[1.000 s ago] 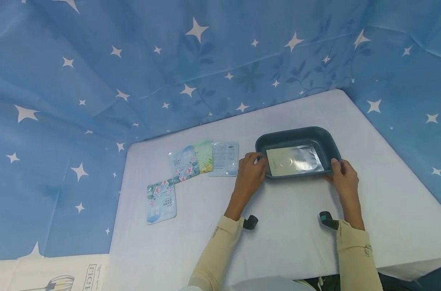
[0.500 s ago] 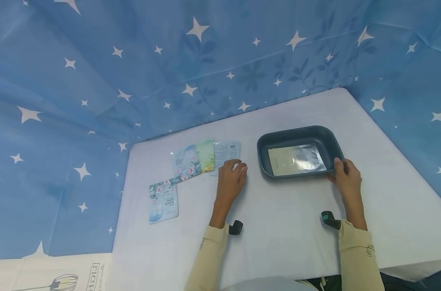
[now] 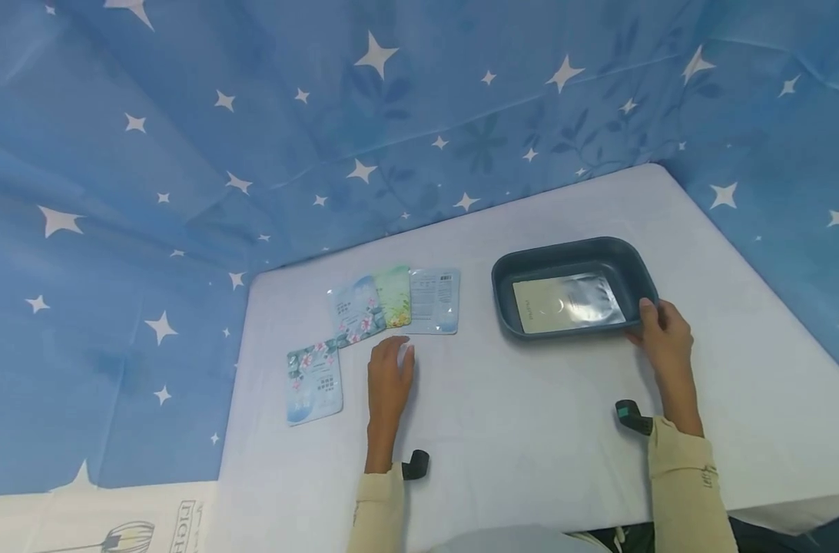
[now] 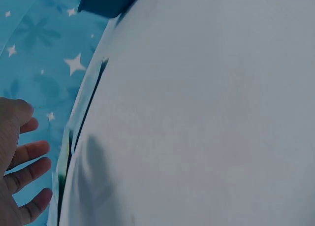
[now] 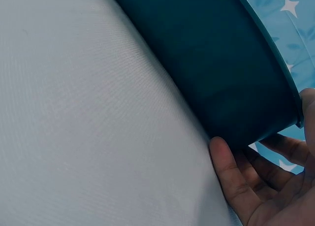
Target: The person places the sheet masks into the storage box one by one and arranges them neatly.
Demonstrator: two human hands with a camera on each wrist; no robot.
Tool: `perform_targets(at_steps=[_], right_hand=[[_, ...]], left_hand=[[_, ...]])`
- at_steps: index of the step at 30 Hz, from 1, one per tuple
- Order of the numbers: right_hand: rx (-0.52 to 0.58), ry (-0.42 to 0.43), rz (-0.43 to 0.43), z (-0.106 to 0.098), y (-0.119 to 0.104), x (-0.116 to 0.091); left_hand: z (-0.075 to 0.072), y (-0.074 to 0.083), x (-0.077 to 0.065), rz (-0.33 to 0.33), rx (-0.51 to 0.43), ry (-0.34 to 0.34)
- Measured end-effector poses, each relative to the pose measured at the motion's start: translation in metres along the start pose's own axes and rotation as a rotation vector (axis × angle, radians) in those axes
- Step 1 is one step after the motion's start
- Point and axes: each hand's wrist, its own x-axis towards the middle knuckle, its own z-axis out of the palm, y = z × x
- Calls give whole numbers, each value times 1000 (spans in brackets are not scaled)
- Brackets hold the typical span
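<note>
A dark teal plastic bin (image 3: 544, 257) stands on the right half of the table, with a cream and silver face mask packet (image 3: 565, 303) lying flat inside it. My right hand (image 3: 664, 338) grips the bin's near right corner, thumb at the rim; the right wrist view shows its fingers (image 5: 236, 179) against the outer wall. Over the table to the left, my left hand (image 3: 389, 384) holds nothing. Its fingers (image 4: 32, 172) are spread and relaxed. Close by lie a blue floral packet (image 3: 357, 307), a green packet (image 3: 393, 296), a pale blue packet (image 3: 435, 299) and another floral packet (image 3: 314, 384).
A white cloth covers the table (image 3: 516, 445). Behind and beside it hangs a blue curtain (image 3: 419, 100) with white stars. A cream printed cloth (image 3: 94, 522) shows at the lower left.
My left hand has left the bin's left side and moved left, past the pale blue packet, to near the floral packets. My right hand stays at the bin's corner.
</note>
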Motion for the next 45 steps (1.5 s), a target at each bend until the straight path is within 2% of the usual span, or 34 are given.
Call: perform_targets(at_steps=[4,8,12,17,20,26,33,37,45], right_hand=[[-7,2,-5,4,-1,2],[7,-5,-2,8,-3,3],[-12,-10,4,4,-2,1],[-41,20,58,-13,3,-3],[-42,18,81,-16,5,-3],[-40,17,75,-10,6,-4],[1,27,59,-3,3,-3],[-25,19,53,-1,1,-3],[11,7,59,4,-2,0]], left_hand=[[-9,-14,-15,-124,-65,10],[-16,-25,-25,-204,-80,54],[-18,-32,-29,-236,-118,100],[-16,-36,-29,-258,-170,93],[-17,-41,-30,-280,-165,119],[-26,-55,-32,-323,-139,170],[-37,-68,-26,-335,-94,236],[-43,-74,-24,-379,-78,230],[-54,-87,-29,-450,-62,247]])
